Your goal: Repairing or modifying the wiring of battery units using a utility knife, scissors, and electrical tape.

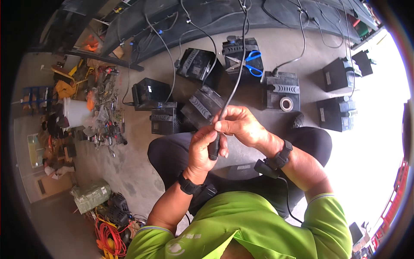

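Nearer the wearer than the blue-handled scissors [254, 64], the left hand [201, 149] wraps the cable's black plug [213, 149], while the right hand [245, 126] pinches the cable [235, 88] just above it. The scissors lie on a black box [249, 77], handles reaching its right edge. Left of the scissors, closely packed boxes [198, 64] leave narrow gaps; right of them, beyond the box bearing a tape roll [286, 104], a wider floor strip [311, 82] shows.

To your left, you have a white bucket [76, 113] beside scattered tools [105, 113]; nearer you, a green bundle [92, 196] sits near coiled orange cord [103, 235].
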Tool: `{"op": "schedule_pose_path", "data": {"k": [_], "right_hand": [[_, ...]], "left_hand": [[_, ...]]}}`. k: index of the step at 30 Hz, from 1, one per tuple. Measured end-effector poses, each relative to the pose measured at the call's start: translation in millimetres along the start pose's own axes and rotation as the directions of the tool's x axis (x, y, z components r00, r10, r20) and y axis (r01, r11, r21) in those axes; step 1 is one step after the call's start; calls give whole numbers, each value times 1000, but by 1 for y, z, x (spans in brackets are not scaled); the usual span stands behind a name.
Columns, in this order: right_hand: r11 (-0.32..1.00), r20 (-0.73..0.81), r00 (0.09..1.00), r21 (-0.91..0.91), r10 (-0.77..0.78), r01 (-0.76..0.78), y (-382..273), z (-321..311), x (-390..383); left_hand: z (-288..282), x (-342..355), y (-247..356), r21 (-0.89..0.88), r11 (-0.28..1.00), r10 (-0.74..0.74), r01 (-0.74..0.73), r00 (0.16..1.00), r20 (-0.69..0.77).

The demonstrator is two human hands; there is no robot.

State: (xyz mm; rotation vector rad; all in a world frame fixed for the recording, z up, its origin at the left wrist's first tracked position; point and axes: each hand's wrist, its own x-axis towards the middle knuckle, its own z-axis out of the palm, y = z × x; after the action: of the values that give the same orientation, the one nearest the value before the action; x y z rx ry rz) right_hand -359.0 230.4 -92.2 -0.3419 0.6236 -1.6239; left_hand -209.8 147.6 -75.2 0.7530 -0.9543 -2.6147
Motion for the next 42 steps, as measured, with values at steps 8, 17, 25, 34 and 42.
{"op": "schedule_pose_path", "data": {"k": [8, 17, 25, 34, 42], "right_hand": [[959, -102, 991, -280, -83, 51, 4, -13, 3], [970, -57, 989, -210, -136, 121, 2, -10, 0], [977, -104, 983, -164, -152, 134, -10, -8, 3], [999, -84, 996, -49, -1, -4, -14, -20, 0], [999, -21, 1000, -40, 12, -13, -14, -11, 2]], "left_hand": [[3, -4, -15, 258, 963, 91, -74, 994, -57], [6, -4, 0, 282, 959, 17, 4, 997, -74], [12, -4, -7, 349, 937, 39, -32, 999, -14], [4, -7, 7, 199, 980, -33, 31, 999, 6], [4, -9, 12, 200, 979, -55, 50, 998, 21]]}}
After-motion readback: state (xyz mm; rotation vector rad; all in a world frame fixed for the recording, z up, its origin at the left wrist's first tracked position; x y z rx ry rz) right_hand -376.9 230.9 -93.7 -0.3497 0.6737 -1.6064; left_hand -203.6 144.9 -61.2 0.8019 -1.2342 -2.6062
